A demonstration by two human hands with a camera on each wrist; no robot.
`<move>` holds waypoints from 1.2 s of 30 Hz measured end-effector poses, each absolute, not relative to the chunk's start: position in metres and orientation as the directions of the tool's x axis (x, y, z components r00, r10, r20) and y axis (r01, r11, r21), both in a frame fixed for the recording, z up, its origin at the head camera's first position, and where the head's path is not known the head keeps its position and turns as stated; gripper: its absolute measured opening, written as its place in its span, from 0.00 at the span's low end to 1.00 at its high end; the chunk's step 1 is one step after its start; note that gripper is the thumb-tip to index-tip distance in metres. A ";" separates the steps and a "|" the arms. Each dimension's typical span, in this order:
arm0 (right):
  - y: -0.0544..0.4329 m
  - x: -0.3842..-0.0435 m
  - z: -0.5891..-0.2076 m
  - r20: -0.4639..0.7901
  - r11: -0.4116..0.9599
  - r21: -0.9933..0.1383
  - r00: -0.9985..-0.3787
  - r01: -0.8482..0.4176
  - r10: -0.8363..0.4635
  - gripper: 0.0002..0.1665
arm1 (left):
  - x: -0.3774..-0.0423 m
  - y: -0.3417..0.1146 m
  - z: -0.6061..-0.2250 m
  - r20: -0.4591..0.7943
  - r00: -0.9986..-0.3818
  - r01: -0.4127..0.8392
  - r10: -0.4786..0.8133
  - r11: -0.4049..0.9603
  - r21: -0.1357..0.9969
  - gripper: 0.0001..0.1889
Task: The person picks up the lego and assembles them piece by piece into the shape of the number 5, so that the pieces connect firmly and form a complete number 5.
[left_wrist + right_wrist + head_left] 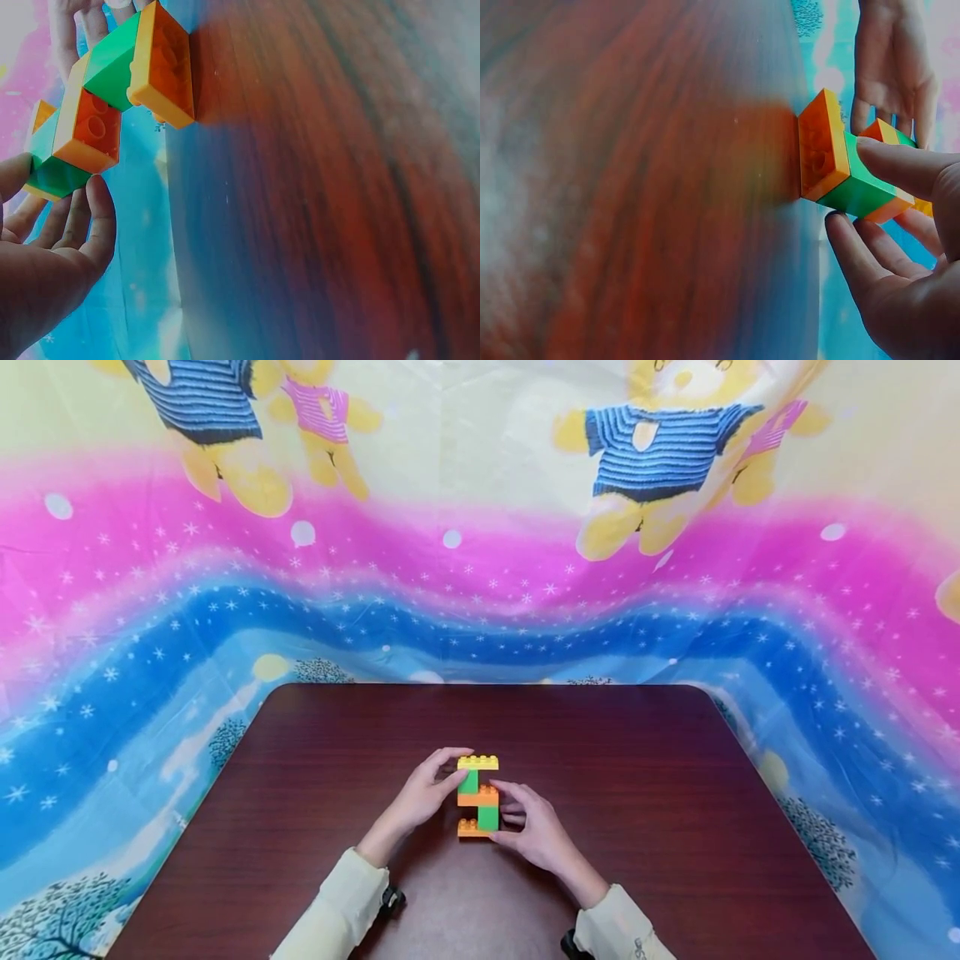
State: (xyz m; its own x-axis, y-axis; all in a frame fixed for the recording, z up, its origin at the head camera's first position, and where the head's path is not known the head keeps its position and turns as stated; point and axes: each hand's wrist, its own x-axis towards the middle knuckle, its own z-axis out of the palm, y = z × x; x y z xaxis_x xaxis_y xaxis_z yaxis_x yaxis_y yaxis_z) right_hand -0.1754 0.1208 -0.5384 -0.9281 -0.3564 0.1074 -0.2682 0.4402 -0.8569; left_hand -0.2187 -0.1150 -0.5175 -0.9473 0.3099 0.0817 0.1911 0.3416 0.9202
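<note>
A zigzag stack of toy building blocks is held upright between both hands, over the middle of the table. From the top it runs: yellow block (480,763), green block (468,783), orange block (477,799), green block (488,818), orange block (471,832). The hollow underside of the lowest block shows in both wrist views. My left hand (426,792) pinches the upper green block (60,178) between thumb and fingers. Around the lower part, my right hand (538,831) holds the stack, its thumb against the lower green block (859,187).
The dark red-brown wooden table (337,735) has rounded far corners. Behind and beside it hangs a cloth backdrop (480,552) with bears, snowflakes and trees. Dark bands (392,900) sit at the cuffs of the pale sleeves (337,902).
</note>
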 end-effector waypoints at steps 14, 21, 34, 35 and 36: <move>0.120 -0.180 -0.540 0.107 0.442 -0.856 -0.929 -0.268 -0.356 0.46 | -0.223 -0.112 -0.520 0.052 -0.951 0.157 0.304 0.331 0.930 0.22; 0.121 -0.181 -0.539 0.099 0.447 -0.856 -0.931 -0.259 -0.352 0.45 | -0.226 -0.111 -0.523 0.043 -0.951 0.147 0.307 0.326 0.934 0.23; 0.123 -0.183 -0.541 0.058 0.465 -0.852 -0.927 -0.239 -0.370 0.45 | -0.229 -0.112 -0.526 0.046 -0.959 0.148 0.278 0.357 0.922 0.23; 0.123 -0.184 -0.541 0.053 0.468 -0.851 -0.926 -0.237 -0.373 0.45 | -0.230 -0.112 -0.527 0.043 -0.960 0.145 0.276 0.362 0.921 0.23; 0.123 -0.184 -0.541 0.049 0.471 -0.849 -0.925 -0.237 -0.376 0.45 | -0.230 -0.112 -0.527 0.040 -0.961 0.143 0.273 0.368 0.919 0.23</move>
